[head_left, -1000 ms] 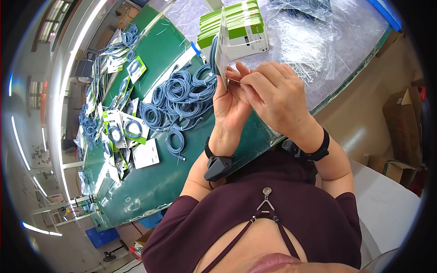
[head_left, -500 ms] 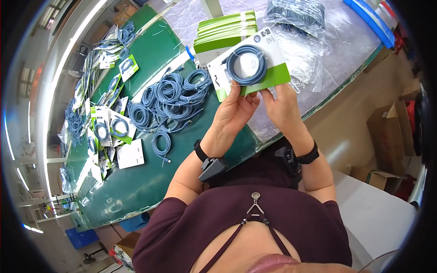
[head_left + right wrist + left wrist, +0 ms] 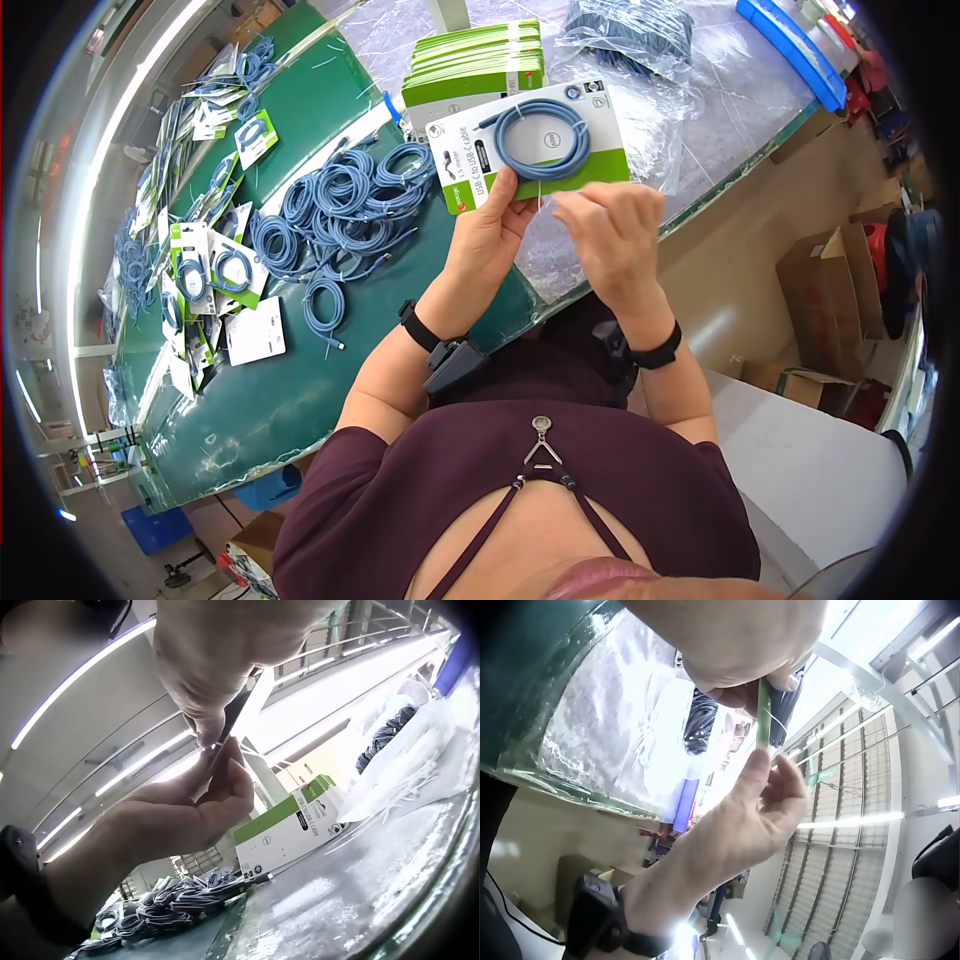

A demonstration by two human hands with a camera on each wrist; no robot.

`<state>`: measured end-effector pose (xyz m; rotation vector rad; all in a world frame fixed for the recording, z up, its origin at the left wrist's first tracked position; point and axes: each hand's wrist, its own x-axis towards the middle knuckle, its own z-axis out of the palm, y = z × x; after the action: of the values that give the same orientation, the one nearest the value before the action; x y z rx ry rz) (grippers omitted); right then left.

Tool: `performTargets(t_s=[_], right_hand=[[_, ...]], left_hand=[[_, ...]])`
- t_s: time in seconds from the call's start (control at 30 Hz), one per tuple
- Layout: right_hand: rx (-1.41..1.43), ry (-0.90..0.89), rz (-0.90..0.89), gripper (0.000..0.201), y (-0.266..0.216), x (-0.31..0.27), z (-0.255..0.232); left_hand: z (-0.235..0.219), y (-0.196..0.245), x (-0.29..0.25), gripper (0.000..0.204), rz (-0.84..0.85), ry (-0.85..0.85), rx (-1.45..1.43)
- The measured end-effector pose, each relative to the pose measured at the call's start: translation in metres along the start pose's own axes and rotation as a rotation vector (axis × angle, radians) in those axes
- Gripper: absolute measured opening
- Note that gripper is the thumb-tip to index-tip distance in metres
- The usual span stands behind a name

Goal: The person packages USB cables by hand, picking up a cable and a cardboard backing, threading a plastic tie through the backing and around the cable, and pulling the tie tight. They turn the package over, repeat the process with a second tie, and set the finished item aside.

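Big green table [image 3: 250,425], loose cable pile [image 3: 335,222] around 8 o'clock from the cable card [image 3: 545,150]. Card's pinched in the left hand [image 3: 478,245] at 7ish. Right hand [image 3: 615,235] is curled at 5, can't tell if it's gripping anything tbh.

Smooth paperboard card [image 3: 530,147]; matt, plastic-looking cable [image 3: 548,174]; at one o'clock, a crinkled, glossy clear plastic bag [image 3: 650,40]; at eight, the smooth, glossy bench [image 3: 270,420].

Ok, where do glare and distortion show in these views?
Head: fisheye bending, dark corners, large print on the held card legible; left wrist: overexposure whitens part of the tabletop; right wrist: glare washes out background beside the right hand.
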<state>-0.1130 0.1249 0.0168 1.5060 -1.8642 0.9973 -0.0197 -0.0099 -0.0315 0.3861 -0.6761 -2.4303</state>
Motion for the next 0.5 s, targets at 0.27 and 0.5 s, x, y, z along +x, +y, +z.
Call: performTargets(t_s=[0.27,0.5], right_hand=[[0.133,0.073,-0.161,0.019,0.002,0.004,0.008],[0.479,0.057,-0.137,0.013,0.001,-0.001,0.001]], left_hand=[[0.013,0.005,-0.009,0.035,0.121,-0.137,0.072],[0.016,0.017,-0.009,0.041,0.381,-0.185,0.296]])
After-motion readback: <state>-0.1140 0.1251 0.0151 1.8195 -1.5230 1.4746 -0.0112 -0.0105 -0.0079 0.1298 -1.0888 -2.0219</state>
